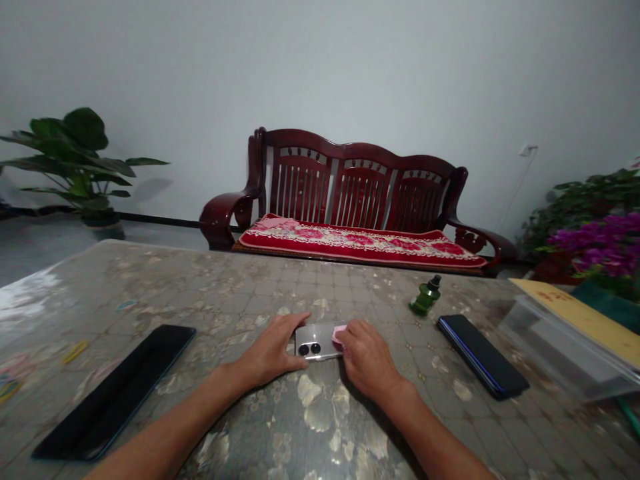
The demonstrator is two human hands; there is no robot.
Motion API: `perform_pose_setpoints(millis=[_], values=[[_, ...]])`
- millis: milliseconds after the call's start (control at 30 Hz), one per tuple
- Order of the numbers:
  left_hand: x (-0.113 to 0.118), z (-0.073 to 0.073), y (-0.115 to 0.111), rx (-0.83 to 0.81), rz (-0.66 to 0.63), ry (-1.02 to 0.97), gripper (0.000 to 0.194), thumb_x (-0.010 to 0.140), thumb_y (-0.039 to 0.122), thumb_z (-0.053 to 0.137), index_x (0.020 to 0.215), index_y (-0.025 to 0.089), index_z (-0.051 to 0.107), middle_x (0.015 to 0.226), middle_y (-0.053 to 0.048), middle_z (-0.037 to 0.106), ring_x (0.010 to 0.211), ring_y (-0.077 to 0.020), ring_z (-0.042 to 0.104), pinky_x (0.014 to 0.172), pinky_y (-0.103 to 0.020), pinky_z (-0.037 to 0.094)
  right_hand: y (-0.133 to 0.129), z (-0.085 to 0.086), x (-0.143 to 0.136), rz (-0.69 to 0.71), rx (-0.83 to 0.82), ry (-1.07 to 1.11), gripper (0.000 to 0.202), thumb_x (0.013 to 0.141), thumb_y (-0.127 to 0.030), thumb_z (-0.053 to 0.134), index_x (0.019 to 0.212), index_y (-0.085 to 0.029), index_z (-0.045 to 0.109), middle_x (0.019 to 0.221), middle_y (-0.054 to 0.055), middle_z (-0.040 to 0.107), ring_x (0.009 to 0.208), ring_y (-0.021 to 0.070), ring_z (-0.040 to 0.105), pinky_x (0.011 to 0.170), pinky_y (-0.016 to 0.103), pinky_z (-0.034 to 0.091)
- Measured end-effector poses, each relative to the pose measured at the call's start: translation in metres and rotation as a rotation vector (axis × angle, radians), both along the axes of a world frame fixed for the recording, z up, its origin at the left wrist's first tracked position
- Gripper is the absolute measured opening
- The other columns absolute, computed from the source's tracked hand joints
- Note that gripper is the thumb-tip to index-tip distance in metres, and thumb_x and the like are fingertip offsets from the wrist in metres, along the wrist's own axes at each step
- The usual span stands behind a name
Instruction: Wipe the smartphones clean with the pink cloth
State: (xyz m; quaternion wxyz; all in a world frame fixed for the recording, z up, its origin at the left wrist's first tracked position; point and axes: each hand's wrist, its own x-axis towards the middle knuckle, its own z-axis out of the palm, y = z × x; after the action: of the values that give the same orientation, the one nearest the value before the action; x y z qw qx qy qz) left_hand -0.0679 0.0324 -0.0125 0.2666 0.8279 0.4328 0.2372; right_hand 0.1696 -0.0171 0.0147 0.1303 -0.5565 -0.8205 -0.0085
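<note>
A silver phone (323, 339) lies on the patterned tablecloth with its back and two dark camera lenses facing up. My left hand (275, 347) grips its left end, thumb along the near edge and fingers at the far edge. At the phone's right end, my right hand (365, 350) has its fingers closed on a small pink cloth (339, 333) pressed against the phone's back. Those fingers cover much of the cloth and the right end of the phone.
A black tablet (120, 390) lies left, near a yellow band (75, 352). To the right are a green spray bottle (425, 297), a dark phone (480, 357) and a clear plastic box (560, 353). A wooden bench (350, 180) stands beyond the table (200, 287).
</note>
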Motion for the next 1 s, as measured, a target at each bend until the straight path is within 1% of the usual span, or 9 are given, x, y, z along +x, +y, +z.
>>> perform_pose_setpoints(millis=[133, 333, 400, 567, 633, 700, 867, 933, 1000], values=[[0.003, -0.001, -0.001, -0.005, -0.019, -0.028, 0.085, 0.067, 0.028, 0.084, 0.144, 0.023, 0.048, 0.129, -0.009, 0.063, 0.119, -0.0306, 0.056, 0.104, -0.044, 0.044, -0.002, -0.001, -0.009, 0.113, -0.008, 0.001, 0.021, 0.09, -0.009, 0.054, 0.099, -0.02, 0.07, 0.1, 0.006, 0.064, 0.096, 0.0207, 0.053, 0.083, 0.03, 0.037], [0.002, -0.003, 0.0, -0.015, -0.004, -0.047, 0.084, 0.068, 0.03, 0.084, 0.144, 0.025, 0.048, 0.127, -0.009, 0.063, 0.117, -0.0308, 0.057, 0.102, -0.045, 0.046, 0.003, 0.001, 0.011, -0.108, 0.004, -0.053, 0.026, 0.093, -0.009, 0.049, 0.097, -0.02, 0.072, 0.097, 0.008, 0.064, 0.093, 0.0214, 0.053, 0.082, 0.032, 0.036], [0.002, -0.003, 0.0, -0.017, -0.01, -0.044, 0.085, 0.067, 0.03, 0.085, 0.144, 0.024, 0.048, 0.127, -0.009, 0.064, 0.117, -0.0309, 0.057, 0.102, -0.045, 0.046, 0.004, 0.0, 0.012, -0.121, 0.01, -0.048, 0.026, 0.095, -0.01, 0.048, 0.098, -0.02, 0.072, 0.097, 0.008, 0.064, 0.093, 0.0214, 0.053, 0.081, 0.032, 0.036], [0.002, -0.007, 0.003, 0.007, -0.031, -0.045, 0.088, 0.066, 0.035, 0.087, 0.144, 0.023, 0.048, 0.128, -0.011, 0.064, 0.117, -0.0318, 0.057, 0.103, -0.046, 0.045, -0.001, -0.004, -0.007, 0.096, 0.021, 0.009, 0.021, 0.096, -0.013, 0.051, 0.102, -0.02, 0.07, 0.101, 0.007, 0.064, 0.095, 0.0201, 0.053, 0.083, 0.03, 0.037], [0.002, -0.009, 0.004, 0.016, -0.036, -0.053, 0.088, 0.067, 0.038, 0.087, 0.144, 0.023, 0.048, 0.128, -0.011, 0.064, 0.117, -0.0319, 0.057, 0.103, -0.046, 0.045, -0.002, -0.004, -0.01, 0.138, 0.022, 0.013, 0.02, 0.096, -0.013, 0.051, 0.102, -0.02, 0.07, 0.101, 0.006, 0.064, 0.096, 0.02, 0.053, 0.084, 0.029, 0.037], [0.001, -0.009, 0.004, 0.008, -0.037, -0.054, 0.088, 0.067, 0.039, 0.087, 0.144, 0.023, 0.049, 0.13, -0.011, 0.063, 0.118, -0.0322, 0.057, 0.104, -0.046, 0.045, 0.0, -0.003, -0.006, 0.084, 0.013, -0.013, 0.021, 0.094, -0.012, 0.052, 0.1, -0.02, 0.071, 0.1, 0.007, 0.064, 0.096, 0.0207, 0.053, 0.084, 0.03, 0.037], [0.002, -0.008, 0.004, -0.018, -0.027, -0.038, 0.088, 0.066, 0.039, 0.088, 0.144, 0.023, 0.05, 0.13, -0.011, 0.063, 0.119, -0.0327, 0.057, 0.103, -0.046, 0.044, 0.009, 0.0, 0.013, -0.187, 0.001, -0.062, 0.027, 0.094, -0.009, 0.049, 0.101, -0.02, 0.073, 0.099, 0.009, 0.065, 0.097, 0.022, 0.054, 0.085, 0.031, 0.037], [0.003, -0.007, 0.005, -0.02, -0.034, -0.034, 0.089, 0.065, 0.038, 0.088, 0.144, 0.023, 0.049, 0.131, -0.011, 0.063, 0.12, -0.0328, 0.056, 0.104, -0.046, 0.044, 0.011, -0.001, 0.013, -0.206, 0.002, -0.057, 0.028, 0.095, -0.009, 0.049, 0.103, -0.02, 0.073, 0.099, 0.009, 0.065, 0.098, 0.022, 0.054, 0.085, 0.031, 0.037], [0.003, -0.007, 0.005, -0.018, -0.04, -0.034, 0.091, 0.065, 0.039, 0.089, 0.145, 0.024, 0.049, 0.132, -0.011, 0.063, 0.12, -0.033, 0.056, 0.104, -0.046, 0.044, 0.012, -0.001, 0.006, -0.163, 0.001, -0.046, 0.027, 0.095, -0.01, 0.049, 0.103, -0.02, 0.073, 0.1, 0.008, 0.065, 0.098, 0.0215, 0.054, 0.085, 0.03, 0.037]])
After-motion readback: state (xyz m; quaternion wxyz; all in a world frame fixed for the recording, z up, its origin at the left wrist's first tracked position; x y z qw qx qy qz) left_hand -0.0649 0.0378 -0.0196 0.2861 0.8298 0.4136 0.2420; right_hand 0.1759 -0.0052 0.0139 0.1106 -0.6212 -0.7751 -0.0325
